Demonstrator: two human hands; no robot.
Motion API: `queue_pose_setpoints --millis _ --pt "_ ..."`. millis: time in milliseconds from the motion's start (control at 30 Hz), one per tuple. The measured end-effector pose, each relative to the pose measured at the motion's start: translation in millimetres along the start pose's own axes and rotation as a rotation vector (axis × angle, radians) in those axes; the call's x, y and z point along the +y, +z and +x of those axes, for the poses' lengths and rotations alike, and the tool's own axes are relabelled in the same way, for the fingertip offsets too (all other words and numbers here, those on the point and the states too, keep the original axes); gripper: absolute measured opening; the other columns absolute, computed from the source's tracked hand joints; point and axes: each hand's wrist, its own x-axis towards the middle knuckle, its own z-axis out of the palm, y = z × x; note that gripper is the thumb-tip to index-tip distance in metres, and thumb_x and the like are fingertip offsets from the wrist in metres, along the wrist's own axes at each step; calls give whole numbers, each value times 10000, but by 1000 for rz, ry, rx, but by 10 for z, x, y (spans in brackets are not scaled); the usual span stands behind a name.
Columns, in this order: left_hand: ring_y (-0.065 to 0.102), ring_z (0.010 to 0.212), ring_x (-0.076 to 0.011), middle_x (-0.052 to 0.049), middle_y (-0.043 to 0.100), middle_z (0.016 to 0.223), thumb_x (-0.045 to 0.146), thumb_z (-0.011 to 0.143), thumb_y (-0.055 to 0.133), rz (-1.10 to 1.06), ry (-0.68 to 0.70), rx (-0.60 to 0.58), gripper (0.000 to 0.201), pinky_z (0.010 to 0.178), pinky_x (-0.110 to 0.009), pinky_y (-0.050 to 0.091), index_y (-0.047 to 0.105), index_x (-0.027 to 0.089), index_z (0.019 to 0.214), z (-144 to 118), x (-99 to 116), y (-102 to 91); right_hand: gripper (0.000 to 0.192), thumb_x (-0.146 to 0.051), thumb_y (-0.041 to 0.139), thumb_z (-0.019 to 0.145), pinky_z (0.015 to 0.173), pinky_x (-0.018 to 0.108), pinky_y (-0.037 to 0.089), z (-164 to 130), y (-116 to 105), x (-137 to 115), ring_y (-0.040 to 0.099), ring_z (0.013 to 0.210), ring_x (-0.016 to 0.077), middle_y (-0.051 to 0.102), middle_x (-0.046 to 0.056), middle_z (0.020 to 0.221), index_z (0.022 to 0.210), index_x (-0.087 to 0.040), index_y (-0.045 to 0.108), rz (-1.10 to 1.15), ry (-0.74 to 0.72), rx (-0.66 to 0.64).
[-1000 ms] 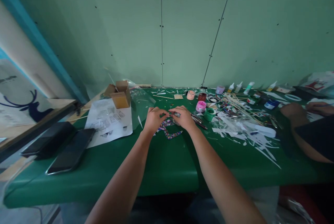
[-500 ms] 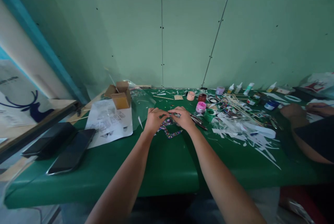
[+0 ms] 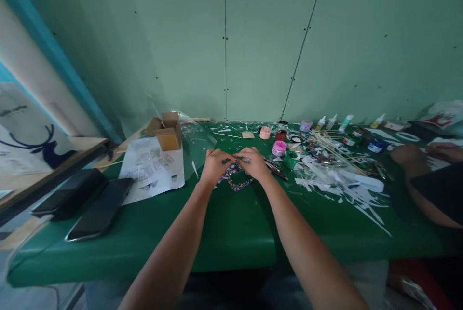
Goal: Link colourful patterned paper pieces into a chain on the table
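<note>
Both my hands meet over a multicoloured, speckled piece with an angular, frame-like outline point(image 3: 240, 185) at the middle of the green table. My left hand point(image 3: 216, 164) is closed, its thumb and fingertips pinching the far edge of this piece. From the other side, my right hand point(image 3: 252, 161) pinches the same edge, its fingertips almost touching those of the left. The near part of the piece sticks out below the hands, and its far part is hidden under the fingers. Beside my right hand lie slim metal tools point(image 3: 277, 169).
Paint jars, such as a pink one point(image 3: 279, 148) and a green one point(image 3: 291, 159), stand right of my hands. Paper scraps point(image 3: 333, 182) and sticks point(image 3: 336, 148) lie beyond. At left are a cardboard box point(image 3: 169, 137), printed sheet point(image 3: 148, 165) and phone point(image 3: 99, 209). A co-worker's arm point(image 3: 412, 165) rests at right.
Hands and the speckled piece look almost unchanged, with only tiny finger movement. The whole view has shifted very slightly.
</note>
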Motion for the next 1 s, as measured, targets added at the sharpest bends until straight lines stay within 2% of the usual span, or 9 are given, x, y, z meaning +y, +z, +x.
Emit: queue_pose_setpoints --millis 167,267,367,500,600,700,800,1000 --pt "564 765 -175 8 659 749 267 774 640 10 -46 62 41 856 -339 355 650 233 753 -13 31 1 247 -176 580 836 814 359 428 -2 -24 -16 530 916 214 634 56 989 1027 -270 705 -21 -25 -14" --pt "588 761 -164 14 683 815 261 773 644 -38 -105 65 135 872 -344 356 622 226 902 -13 44 21 241 -182 575 843 834 375 425 4 -39 -30 531 957 221 649 56 1037 1015 -282 710 -13 -45 -11" --pt "606 782 -172 7 703 841 260 782 640 -35 -95 28 237 903 -366 339 620 233 1016 -7 45 49 223 -162 584 836 817 365 430 9 -48 -39 533 933 219 689 46 1002 965 -281 721 22 -34 -13" --pt "611 859 -199 -11 712 882 282 794 629 -8 -65 17 195 889 -367 344 668 255 984 -5 40 60 195 -151 571 834 779 332 432 5 -37 -59 540 848 205 696 46 919 916 -257 712 29 19 -8" --pt "613 849 -198 -6 714 906 288 811 608 -11 -61 30 164 879 -360 344 685 267 953 -8 47 45 187 -149 565 827 783 308 437 0 -21 -71 559 878 194 667 50 929 948 -236 677 50 56 37" --pt "610 805 -195 2 710 861 299 796 623 -3 -69 37 106 875 -356 340 693 264 868 -8 55 26 182 -173 570 825 813 305 438 -2 -16 -71 573 922 190 652 46 938 974 -232 655 61 94 52" --pt "602 800 -195 6 698 811 288 777 644 14 -75 52 64 880 -358 333 680 256 818 -6 59 17 158 -194 575 828 783 309 449 -2 -25 -68 584 871 190 640 44 892 950 -233 666 46 137 38" --pt "606 862 -190 9 710 914 226 760 643 1 -61 60 49 926 -375 319 651 238 807 -8 58 25 121 -170 575 824 743 306 447 -4 -44 -82 569 853 199 634 39 840 845 -230 678 61 111 40"
